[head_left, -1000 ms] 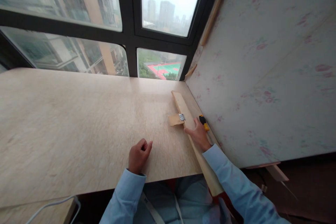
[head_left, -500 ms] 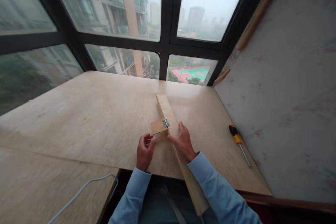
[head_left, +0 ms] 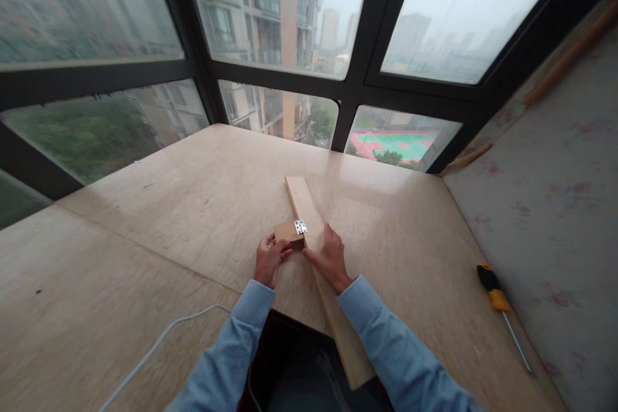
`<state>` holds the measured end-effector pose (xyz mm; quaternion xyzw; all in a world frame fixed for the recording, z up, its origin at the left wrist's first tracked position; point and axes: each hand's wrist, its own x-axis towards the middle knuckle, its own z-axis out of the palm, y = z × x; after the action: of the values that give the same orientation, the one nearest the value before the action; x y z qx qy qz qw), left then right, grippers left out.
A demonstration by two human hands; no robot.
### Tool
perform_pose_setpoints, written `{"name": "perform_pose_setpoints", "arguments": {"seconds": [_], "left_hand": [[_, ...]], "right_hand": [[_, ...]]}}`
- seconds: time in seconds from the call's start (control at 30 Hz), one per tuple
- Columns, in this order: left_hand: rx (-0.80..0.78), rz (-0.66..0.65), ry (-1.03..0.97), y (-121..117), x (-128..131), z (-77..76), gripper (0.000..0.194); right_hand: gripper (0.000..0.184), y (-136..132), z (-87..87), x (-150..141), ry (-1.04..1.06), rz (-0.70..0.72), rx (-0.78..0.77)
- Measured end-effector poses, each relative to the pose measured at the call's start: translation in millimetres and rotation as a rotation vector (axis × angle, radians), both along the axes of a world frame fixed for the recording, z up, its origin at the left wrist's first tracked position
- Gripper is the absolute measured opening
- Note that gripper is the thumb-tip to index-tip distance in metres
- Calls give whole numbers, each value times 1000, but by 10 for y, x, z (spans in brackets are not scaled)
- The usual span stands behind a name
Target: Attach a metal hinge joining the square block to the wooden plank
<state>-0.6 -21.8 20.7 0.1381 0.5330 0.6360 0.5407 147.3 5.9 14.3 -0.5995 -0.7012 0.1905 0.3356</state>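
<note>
A long pale wooden board [head_left: 300,197] lies at a slant over the table and past its near edge. A silver hinge [head_left: 300,226] joins it to a small brown wooden piece [head_left: 284,232] on its left side. My left hand [head_left: 271,259] grips the near left corner of that small piece between thumb and fingers. Around the long board just below the hinge, my right hand [head_left: 331,259] is closed, thumb on the left edge and fingers on the right. The undersides of both pieces are hidden.
A yellow-and-black screwdriver [head_left: 497,299] lies on the table [head_left: 193,206] at the right, by the papered wall [head_left: 555,232]. A white cable [head_left: 168,329] runs over the near left. Dark-framed windows [head_left: 357,77] stand along the back.
My left hand has moved up onto the corner of the small wooden piece and holds it. My right hand stays on the long board. The camera view has turned to the left.
</note>
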Motion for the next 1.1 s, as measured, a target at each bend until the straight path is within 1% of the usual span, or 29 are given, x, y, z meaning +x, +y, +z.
{"name": "perform_pose_setpoints", "arguments": {"seconds": [0.1,0.23,0.37,0.47,0.57,0.63,0.73,0.8,0.9,0.97,1.1], "left_hand": [[20,23,-4,50,-116,-8,35],[68,41,51,120,-212,-46,33],[116,-16,113,180,-219,-78,41],[148,-39,93,216,-200,-86,43],[159,-54,104,239,-195,-102,43],[145,-57,142,245,-202,-123,42],[116,-49,183,246,-214,-153,43],[112,-49,188,244,-217,-158,45],[113,-48,200,243,-215,-143,45],[107,-43,218,245,-211,-128,44],[92,-30,243,248,-201,-126,42]], "right_hand": [[60,42,10,-121,11,18,-24],[61,60,3,-249,16,16,-48],[71,73,-62,-302,0,-1,-46],[81,77,-126,-299,-22,-6,-59],[81,61,-159,-274,-57,37,-91],[75,55,-144,-251,-77,62,-114],[64,110,-49,-218,-77,79,-95],[49,210,41,-207,-34,177,-33],[22,419,145,-221,29,428,11],[14,550,167,-246,10,542,-5],[7,702,145,-286,-66,628,-4]]}}
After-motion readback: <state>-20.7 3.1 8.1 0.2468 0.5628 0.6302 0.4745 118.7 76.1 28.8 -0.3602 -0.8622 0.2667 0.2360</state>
